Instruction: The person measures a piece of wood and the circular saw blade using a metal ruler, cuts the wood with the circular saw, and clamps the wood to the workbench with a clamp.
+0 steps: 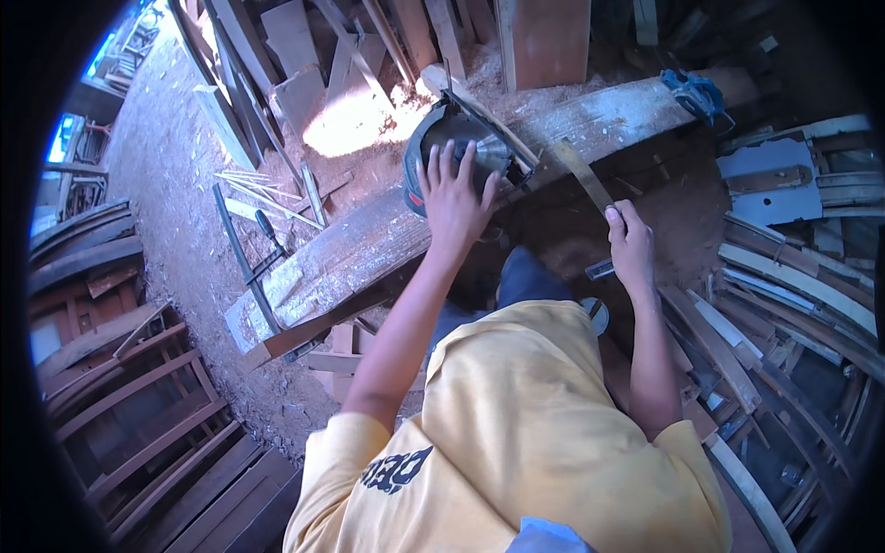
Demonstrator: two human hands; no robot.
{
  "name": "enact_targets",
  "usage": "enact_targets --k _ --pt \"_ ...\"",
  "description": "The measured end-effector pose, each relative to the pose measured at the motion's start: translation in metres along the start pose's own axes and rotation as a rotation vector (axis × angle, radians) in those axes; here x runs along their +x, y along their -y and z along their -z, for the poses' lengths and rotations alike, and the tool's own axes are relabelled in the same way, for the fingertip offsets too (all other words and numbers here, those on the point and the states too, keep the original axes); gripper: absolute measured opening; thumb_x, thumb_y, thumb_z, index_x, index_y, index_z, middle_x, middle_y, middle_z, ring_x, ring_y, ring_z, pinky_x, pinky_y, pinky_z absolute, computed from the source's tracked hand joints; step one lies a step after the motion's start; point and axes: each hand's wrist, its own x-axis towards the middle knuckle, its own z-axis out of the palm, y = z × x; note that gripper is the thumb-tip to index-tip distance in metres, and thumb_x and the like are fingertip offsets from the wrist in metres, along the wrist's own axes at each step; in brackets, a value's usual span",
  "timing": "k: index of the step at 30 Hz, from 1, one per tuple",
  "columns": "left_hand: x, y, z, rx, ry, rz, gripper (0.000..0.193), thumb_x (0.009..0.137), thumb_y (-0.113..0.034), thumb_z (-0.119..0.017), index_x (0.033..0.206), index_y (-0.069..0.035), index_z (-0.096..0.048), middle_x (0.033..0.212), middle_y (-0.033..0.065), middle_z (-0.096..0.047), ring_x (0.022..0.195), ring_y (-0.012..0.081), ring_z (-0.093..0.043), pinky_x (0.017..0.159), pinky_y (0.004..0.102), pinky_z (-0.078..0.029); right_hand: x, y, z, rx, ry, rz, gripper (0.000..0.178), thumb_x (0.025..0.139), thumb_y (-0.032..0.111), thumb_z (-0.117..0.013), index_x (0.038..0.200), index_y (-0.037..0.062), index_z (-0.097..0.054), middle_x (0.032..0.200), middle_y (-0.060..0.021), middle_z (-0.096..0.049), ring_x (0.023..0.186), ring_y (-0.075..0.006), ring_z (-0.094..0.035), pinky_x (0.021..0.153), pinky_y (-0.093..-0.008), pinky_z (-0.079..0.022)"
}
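My left hand (454,201) is over a dark circular saw (419,152), fingers spread across its rounded body; whether the palm presses on it I cannot tell. The saw sits on a thick, dusty plank (355,247) that runs slantwise in front of me. Beside the saw's metal part lies a thin wooden strip (505,136). To the right, my right hand (631,241) is closed round the lower end of a flat wooden stick (581,170). The stick's far end reaches up over the plank, right of the saw.
A bar clamp (253,263) grips the plank's left end. Toward its right end sits a blue power tool (696,95). Boards (544,46) lean at the back. Stacked wooden frames (138,415) stand left, and curved wood pieces (793,295) pile up right. Sawdust covers the floor (175,203).
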Motion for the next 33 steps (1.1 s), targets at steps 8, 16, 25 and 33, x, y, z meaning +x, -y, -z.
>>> enact_targets --k 8,16,25,33 --pt "0.030 0.017 -0.024 0.263 0.218 -0.109 0.076 0.096 -0.064 -0.056 0.161 -0.026 -0.047 0.170 0.0089 -0.038 0.159 0.0311 -0.030 0.129 0.0675 -0.003 0.025 -0.033 0.037 -0.066 0.029 -0.104 0.035 0.112 0.037 -0.053 0.110 0.0026 -0.062 0.088 -0.0234 -0.067 0.087 -0.0482 -0.066 0.073 -0.0497 -0.050" --pt "0.034 0.008 -0.012 0.420 0.238 0.059 0.086 0.087 -0.078 -0.063 0.154 -0.025 -0.054 0.144 0.0126 -0.051 0.145 0.0368 -0.041 0.127 0.0693 -0.003 0.154 -0.063 0.015 0.012 0.172 0.418 0.023 0.108 0.021 -0.056 0.123 0.0079 -0.068 0.105 -0.0220 -0.073 0.098 -0.0449 -0.070 0.081 -0.0510 -0.054" --pt "0.037 -0.017 -0.019 0.454 0.263 0.178 0.083 0.087 -0.065 -0.074 0.148 -0.012 -0.055 0.136 0.0190 -0.049 0.134 0.0403 -0.040 0.117 0.0553 -0.030 0.324 -0.094 -0.058 -0.119 0.322 1.060 0.025 0.097 0.006 -0.061 0.118 0.0155 -0.071 0.101 -0.0096 -0.071 0.104 -0.0310 -0.070 0.095 -0.0476 -0.048" --pt "0.037 -0.021 -0.035 0.532 0.261 0.312 0.086 0.083 -0.072 -0.076 0.140 -0.010 -0.056 0.133 0.0172 -0.045 0.128 0.0408 -0.039 0.109 0.0568 -0.039 0.348 -0.102 -0.095 -0.007 0.219 1.201 0.023 0.098 0.007 -0.063 0.118 0.0140 -0.071 0.103 -0.0076 -0.071 0.106 -0.0271 -0.069 0.107 -0.0462 -0.043"
